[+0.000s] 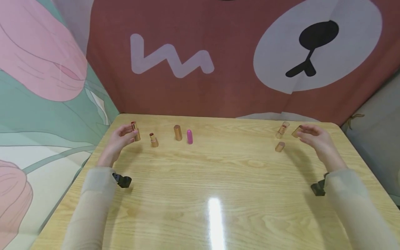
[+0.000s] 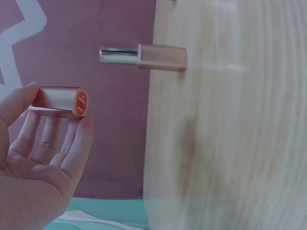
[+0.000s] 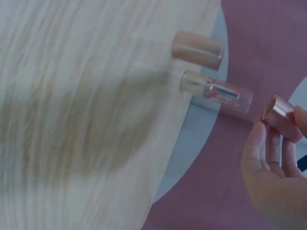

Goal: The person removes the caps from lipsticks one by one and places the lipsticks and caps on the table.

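Rose-gold tube (image 2: 53,98) pinched between left fingers (image 2: 80,143); copper cap (image 3: 283,118) pinched between right fingers (image 3: 255,143)

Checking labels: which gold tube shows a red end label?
The gold tube pinched in the left hand; no such label is visible on the others.

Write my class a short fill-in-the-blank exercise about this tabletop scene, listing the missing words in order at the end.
1. The left hand holds a gold tube with a ____ label on its end.
2. Of the two hands, the ____ one holds a hollow gold cap, near the tube with the transparent cover.
3. Between the left hand and the right hand, ____ small things are on the table.
4. The animal's nose on the backdrop is ____.

Missing words: red; right; five; black.
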Available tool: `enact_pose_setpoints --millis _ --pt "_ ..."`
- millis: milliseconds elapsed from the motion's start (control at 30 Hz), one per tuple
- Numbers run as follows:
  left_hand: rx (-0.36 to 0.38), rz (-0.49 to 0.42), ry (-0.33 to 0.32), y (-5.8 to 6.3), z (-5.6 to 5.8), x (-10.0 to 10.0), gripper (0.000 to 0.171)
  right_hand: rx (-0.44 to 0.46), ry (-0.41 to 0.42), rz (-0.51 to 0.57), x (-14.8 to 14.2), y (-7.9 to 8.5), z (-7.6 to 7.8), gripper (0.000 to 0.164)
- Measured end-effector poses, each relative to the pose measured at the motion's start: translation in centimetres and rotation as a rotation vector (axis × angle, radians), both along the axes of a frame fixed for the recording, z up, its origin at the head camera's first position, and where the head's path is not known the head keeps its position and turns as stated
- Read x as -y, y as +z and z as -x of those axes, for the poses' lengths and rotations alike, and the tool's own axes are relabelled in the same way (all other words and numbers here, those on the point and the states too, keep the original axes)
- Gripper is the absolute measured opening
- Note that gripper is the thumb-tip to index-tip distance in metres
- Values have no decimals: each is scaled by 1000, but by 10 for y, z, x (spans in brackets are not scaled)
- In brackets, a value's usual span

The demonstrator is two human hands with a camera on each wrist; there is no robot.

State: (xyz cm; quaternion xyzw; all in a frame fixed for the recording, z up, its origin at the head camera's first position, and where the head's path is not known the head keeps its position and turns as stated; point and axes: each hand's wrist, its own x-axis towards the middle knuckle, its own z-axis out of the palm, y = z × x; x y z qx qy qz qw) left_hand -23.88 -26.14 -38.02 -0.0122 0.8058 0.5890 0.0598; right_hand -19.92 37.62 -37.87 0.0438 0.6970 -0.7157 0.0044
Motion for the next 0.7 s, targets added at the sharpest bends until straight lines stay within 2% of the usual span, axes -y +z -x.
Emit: enact_pose_setpoints --millis 100,433,567,700 --pt "17 9 3 -4 2 3 66 33 -20 -72 -5 -4 0 23" --pt "48 8 16 -18 6 6 60 45 29 -127 -17 -16 -1 22" --pt "69 12 14 -23 7 6 61 40 15 -172 -20 -21 0 23" --pt "93 20 8 -27 6 8 64 29 7 -307 -22 -25 0 22"
